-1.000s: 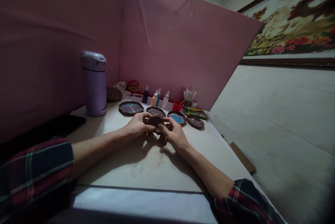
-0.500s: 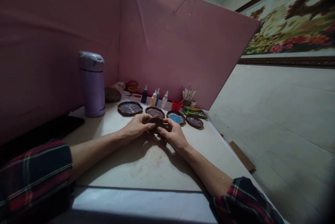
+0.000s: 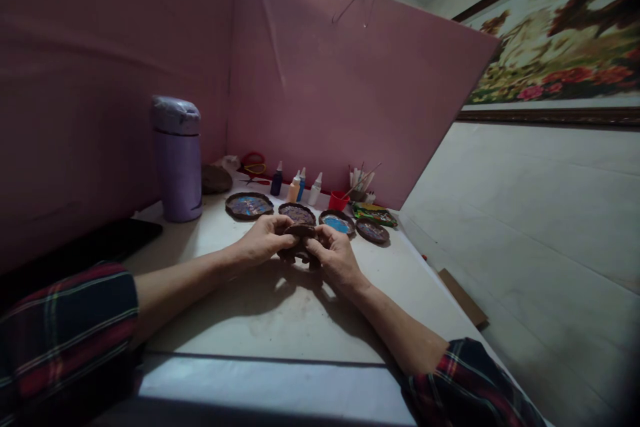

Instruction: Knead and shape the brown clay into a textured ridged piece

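Both hands hold a dark brown clay piece (image 3: 300,231) above the white tabletop. My left hand (image 3: 261,240) grips its left side, with the thumb on the near face. On the right side, my right hand (image 3: 338,259) has its thumb pressed to the near face. The piece has a rounded upper part, and a notched, uneven lower part hangs below the thumbs. Fingers cover some of its far side. Just beyond it lie a round brown dish with a purplish inside (image 3: 297,212) and a brown dish with a blue inside (image 3: 336,221).
Farther back are a dish with blue streaks (image 3: 249,205), a small dark dish (image 3: 373,230), a white squeeze bottle (image 3: 315,190), a red cup (image 3: 339,200) and scissors (image 3: 253,164). A purple tumbler (image 3: 177,160) stands left, near a brown clay lump (image 3: 216,179). Pink panels (image 3: 350,94) rise behind.
The clay piece has tilted between my hands, so more of its notched lower part shows. My right thumb has shifted slightly upward on it. The dishes and bottles have stayed in place.
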Motion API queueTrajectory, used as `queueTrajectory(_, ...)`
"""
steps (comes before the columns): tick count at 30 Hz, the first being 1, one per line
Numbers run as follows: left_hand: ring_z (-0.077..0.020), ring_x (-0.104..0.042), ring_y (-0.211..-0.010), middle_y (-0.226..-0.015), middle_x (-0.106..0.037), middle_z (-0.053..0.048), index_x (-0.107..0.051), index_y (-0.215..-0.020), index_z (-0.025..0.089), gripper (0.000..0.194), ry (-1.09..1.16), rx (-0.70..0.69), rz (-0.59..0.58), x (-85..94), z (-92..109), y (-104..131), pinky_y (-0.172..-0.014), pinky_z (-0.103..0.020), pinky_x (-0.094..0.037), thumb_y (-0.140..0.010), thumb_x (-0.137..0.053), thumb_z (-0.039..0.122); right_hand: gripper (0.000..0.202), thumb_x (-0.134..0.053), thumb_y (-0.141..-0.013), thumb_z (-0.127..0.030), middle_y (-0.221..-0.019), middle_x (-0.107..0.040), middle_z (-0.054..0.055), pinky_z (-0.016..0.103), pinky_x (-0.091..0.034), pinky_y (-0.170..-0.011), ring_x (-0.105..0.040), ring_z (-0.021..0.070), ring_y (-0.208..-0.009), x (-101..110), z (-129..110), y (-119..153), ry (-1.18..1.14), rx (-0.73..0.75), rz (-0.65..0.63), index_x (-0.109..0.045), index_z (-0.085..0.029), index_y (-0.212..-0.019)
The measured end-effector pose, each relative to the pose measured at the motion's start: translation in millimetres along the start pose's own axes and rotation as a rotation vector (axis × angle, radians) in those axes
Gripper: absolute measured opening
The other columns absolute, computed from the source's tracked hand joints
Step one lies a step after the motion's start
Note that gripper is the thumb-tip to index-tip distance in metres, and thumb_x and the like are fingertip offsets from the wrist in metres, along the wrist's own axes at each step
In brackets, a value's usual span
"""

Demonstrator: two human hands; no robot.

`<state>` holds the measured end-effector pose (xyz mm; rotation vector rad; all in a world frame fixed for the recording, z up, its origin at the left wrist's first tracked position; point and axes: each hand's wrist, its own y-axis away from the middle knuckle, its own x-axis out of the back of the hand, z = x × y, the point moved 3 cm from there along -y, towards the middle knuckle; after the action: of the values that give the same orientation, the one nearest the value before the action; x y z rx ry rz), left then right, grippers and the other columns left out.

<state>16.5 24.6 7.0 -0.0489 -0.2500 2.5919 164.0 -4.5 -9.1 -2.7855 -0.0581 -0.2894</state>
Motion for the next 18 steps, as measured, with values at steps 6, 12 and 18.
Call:
queueTrajectory(6, -0.0152, -0.062, -0.049, -0.059, -0.064, -0.002, -0.055, -0.075, 0.011, 0.016, 0.053, -0.005, -0.011, -0.5, 2.0, 1.5, -0.048, -0.027, -0.051, -0.063, -0.063, 0.016, 0.018, -0.061, -0.076, -0.034, -0.058, -0.055, -0.004, 0.020, -0.043, -0.038, -0.050, 0.0090, -0.044, -2.9, -7.2, 2.8, -0.125, -0.015, -0.006, -0.057, -0.018, -0.084)
queueTrajectory(12, -0.0161, -0.062, -0.047, -0.057, -0.065, -0.003, -0.055, -0.076, 0.010, 0.018, 0.088, -0.006, -0.010, 1.3, 3.5, 2.8, -0.047, -0.028, -0.052, -0.062, -0.065, 0.014, 0.020, -0.065, -0.073, -0.034, -0.057, -0.055, -0.004, 0.020, -0.044, -0.038, -0.049, 0.0085, -0.043, -2.4, -9.8, 1.7, -0.170, -0.005, 0.000, -0.058, -0.018, -0.082)
queueTrajectory(18, -0.0177, -0.064, -0.048, -0.057, -0.066, -0.004, -0.057, -0.079, 0.009, 0.019, 0.099, 0.004, -0.021, 1.6, 3.4, 3.3, -0.045, -0.027, -0.052, -0.063, -0.066, 0.015, 0.020, -0.066, -0.072, -0.033, -0.054, -0.055, -0.005, 0.018, -0.041, -0.035, -0.048, 0.0070, -0.039, -0.3, -11.2, 0.5, -0.183, 0.010, -0.029, -0.058, -0.018, -0.081)
